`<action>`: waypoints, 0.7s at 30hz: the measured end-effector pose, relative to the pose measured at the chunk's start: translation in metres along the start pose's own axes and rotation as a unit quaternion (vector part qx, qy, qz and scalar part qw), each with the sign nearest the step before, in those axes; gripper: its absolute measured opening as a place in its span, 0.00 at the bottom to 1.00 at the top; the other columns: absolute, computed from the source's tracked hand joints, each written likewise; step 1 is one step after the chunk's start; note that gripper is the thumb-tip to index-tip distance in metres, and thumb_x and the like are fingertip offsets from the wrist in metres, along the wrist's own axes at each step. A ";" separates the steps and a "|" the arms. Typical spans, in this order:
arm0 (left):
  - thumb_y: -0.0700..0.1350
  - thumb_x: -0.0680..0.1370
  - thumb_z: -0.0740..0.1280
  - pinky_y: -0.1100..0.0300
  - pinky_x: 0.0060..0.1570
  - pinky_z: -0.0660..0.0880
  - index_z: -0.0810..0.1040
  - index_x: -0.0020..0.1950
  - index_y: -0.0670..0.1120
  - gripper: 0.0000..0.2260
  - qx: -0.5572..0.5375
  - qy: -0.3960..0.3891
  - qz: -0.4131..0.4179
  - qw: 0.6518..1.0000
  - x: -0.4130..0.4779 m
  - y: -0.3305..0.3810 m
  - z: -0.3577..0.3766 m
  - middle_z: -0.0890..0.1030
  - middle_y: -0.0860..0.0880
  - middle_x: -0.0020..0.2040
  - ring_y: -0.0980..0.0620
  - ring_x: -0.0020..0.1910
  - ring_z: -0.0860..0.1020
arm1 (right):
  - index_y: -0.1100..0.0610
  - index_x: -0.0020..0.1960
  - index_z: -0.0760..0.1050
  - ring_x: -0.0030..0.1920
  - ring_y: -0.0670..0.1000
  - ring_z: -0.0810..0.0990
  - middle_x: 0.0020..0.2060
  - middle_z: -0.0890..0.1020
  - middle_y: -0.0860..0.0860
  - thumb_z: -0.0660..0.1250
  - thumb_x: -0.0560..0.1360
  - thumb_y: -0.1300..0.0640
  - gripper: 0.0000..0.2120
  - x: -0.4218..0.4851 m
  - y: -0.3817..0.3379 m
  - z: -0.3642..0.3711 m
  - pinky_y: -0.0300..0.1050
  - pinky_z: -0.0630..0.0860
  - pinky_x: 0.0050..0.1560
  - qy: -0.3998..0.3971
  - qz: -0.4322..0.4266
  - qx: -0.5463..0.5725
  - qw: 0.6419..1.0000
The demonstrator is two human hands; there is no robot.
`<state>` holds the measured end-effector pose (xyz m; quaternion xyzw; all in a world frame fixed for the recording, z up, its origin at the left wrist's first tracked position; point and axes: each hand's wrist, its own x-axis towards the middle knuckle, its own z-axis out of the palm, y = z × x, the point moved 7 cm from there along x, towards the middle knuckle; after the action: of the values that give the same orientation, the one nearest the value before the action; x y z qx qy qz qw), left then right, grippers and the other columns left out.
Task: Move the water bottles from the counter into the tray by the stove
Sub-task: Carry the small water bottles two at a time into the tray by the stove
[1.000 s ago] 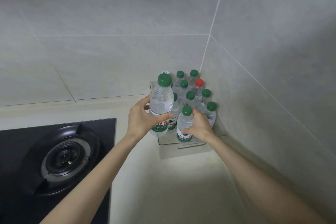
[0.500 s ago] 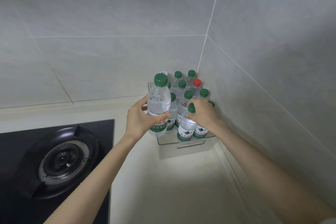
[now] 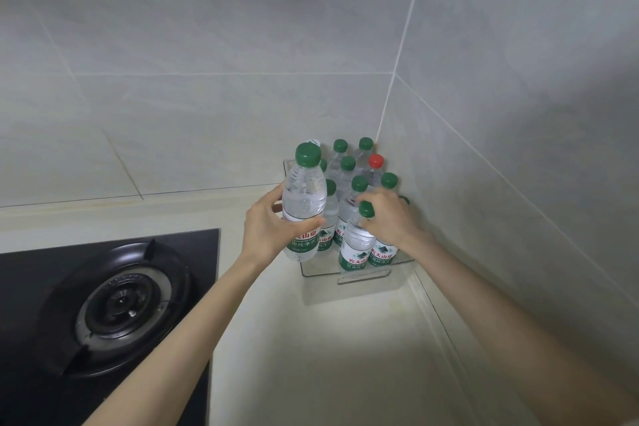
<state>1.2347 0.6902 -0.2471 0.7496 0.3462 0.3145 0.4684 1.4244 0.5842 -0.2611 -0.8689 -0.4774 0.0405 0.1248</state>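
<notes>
Left hand (image 3: 266, 228) gripping one lifted bottle (image 3: 304, 194), right hand (image 3: 390, 218) pinching front-edge bottle (image 3: 356, 245) in tray (image 3: 363, 275), ten green caps (image 3: 347, 162), one red cap (image 3: 376, 160), rear bottles (image 3: 336, 167) half hidden.

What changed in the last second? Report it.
Right hand slid up the front bottle from label to neck; it now leans slightly right. Left hand holds the raised bottle by the tray as before.

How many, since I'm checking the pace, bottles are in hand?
2. The left hand grips an upright bottle at the tray's front-left corner; the right hand holds a tilted bottle by its neck in the front row.
</notes>
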 end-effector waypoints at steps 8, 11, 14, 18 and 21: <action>0.49 0.60 0.81 0.59 0.51 0.77 0.78 0.56 0.57 0.26 -0.008 0.006 -0.004 1.000 -0.001 0.000 0.002 0.80 0.63 0.46 0.62 0.48 0.77 | 0.49 0.65 0.75 0.52 0.46 0.78 0.57 0.79 0.45 0.68 0.76 0.53 0.18 -0.015 -0.058 -0.099 0.44 0.74 0.58 0.143 -0.102 0.278 0.944; 0.49 0.61 0.81 0.59 0.51 0.77 0.78 0.57 0.57 0.27 -0.006 0.007 -0.007 1.000 -0.002 0.000 0.001 0.79 0.63 0.46 0.62 0.48 0.77 | 0.44 0.63 0.76 0.46 0.39 0.77 0.53 0.79 0.37 0.68 0.75 0.47 0.17 -0.019 -0.089 -0.116 0.41 0.76 0.52 0.079 -0.129 0.317 0.936; 0.48 0.61 0.81 0.60 0.50 0.77 0.78 0.58 0.55 0.27 -0.012 0.007 -0.008 1.000 -0.002 0.000 0.001 0.80 0.62 0.46 0.65 0.48 0.77 | 0.45 0.64 0.75 0.45 0.39 0.77 0.45 0.78 0.36 0.71 0.72 0.45 0.21 -0.017 -0.105 -0.106 0.41 0.74 0.54 0.008 -0.137 0.252 0.958; 0.48 0.61 0.81 0.61 0.50 0.77 0.76 0.60 0.55 0.29 -0.024 0.000 -0.005 1.000 -0.003 0.000 0.001 0.80 0.62 0.47 0.59 0.50 0.79 | 0.48 0.57 0.78 0.46 0.47 0.82 0.48 0.83 0.44 0.73 0.70 0.48 0.16 -0.013 -0.113 -0.100 0.49 0.77 0.55 0.044 -0.145 0.235 0.960; 0.46 0.61 0.82 0.63 0.53 0.75 0.67 0.70 0.58 0.42 -0.064 -0.049 -0.002 0.997 -0.005 -0.002 0.003 0.77 0.61 0.57 0.61 0.58 0.76 | 0.53 0.55 0.79 0.42 0.48 0.82 0.46 0.84 0.48 0.73 0.71 0.52 0.14 -0.015 -0.112 -0.099 0.51 0.78 0.52 0.067 -0.147 0.251 0.955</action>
<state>1.2342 0.6851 -0.2510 0.7317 0.3031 0.2983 0.5327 1.3438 0.6114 -0.1374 -0.7308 -0.5647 0.0819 0.3746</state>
